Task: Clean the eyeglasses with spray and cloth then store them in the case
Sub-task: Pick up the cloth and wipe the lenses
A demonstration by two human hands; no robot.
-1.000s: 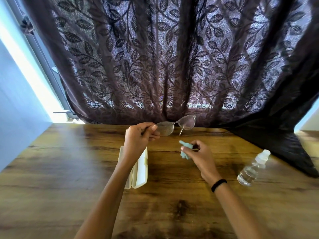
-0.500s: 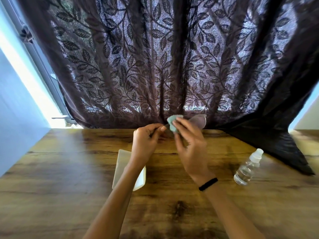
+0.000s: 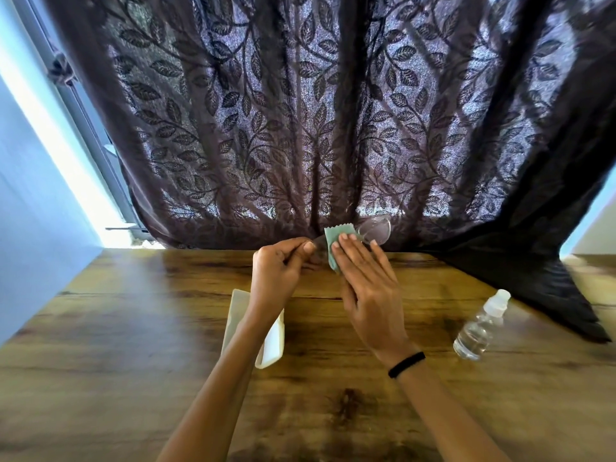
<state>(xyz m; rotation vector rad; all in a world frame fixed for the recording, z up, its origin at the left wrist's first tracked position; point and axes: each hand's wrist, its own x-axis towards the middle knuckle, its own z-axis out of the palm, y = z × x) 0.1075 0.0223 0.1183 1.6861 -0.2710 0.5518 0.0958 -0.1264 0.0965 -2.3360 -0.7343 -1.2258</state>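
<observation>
While left fingers (image 3: 308,247) pinch the eyeglasses (image 3: 375,230) by the rim, right fingers (image 3: 350,249) pinch soft cloth (image 3: 331,237) over one lens. Light, fragile frame, so gentle pressure only!

Counting now: 1 desk (image 3: 133,345) is carrying 1 spray bottle (image 3: 480,331) on the right and 1 case (image 3: 238,311) on the left. 2 grips are showing, left grip (image 3: 278,271) and right grip (image 3: 370,295), sharing 1 pair of eyeglasses (image 3: 375,230) and 1 cloth (image 3: 333,241). 1 wristband (image 3: 406,364) is sitting on the right wrist. 1 curtain (image 3: 300,128) is hanging at the far side.
</observation>
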